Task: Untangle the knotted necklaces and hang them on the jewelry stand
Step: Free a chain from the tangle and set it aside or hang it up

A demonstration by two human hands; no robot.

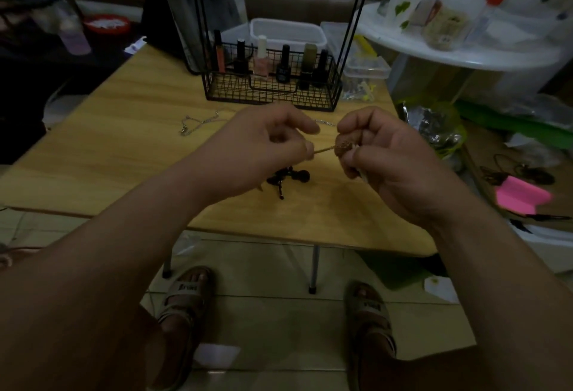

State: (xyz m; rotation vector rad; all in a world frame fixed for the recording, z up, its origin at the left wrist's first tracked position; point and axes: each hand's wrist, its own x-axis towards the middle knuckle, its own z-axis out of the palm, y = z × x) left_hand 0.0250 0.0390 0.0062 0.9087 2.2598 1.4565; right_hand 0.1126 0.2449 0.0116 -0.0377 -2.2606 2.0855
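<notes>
**A:** Nearest the viewer, what are the hands doing?

**B:** The left hand point(273, 139) pinches one end of a thin gold chain point(324, 149) between thumb and fingertip. The right hand point(381, 148) curls its fingers round the bunched clump of that same chain. The short strand runs taut between them, raised above the table point(124, 142), probably so the knot can be seen clearly and drawn apart.

**A:** And under the hands?

**B:** A dark bead necklace point(285, 178) lies heaped on the table, apart from the gold chain, apparently waiting its turn. Farther off to the left, a silver chain point(195, 124) lies loose on the table. Whether it is knotted cannot be told.

**A:** Where is the stand?

**B:** At the far edge, facing the person, within reach for hanging. It is a black wire stand point(269, 99) whose basket holds nail-polish bottles point(263, 58). Its thin uprights rise out of view, so the hanging bar is not shown.
</notes>
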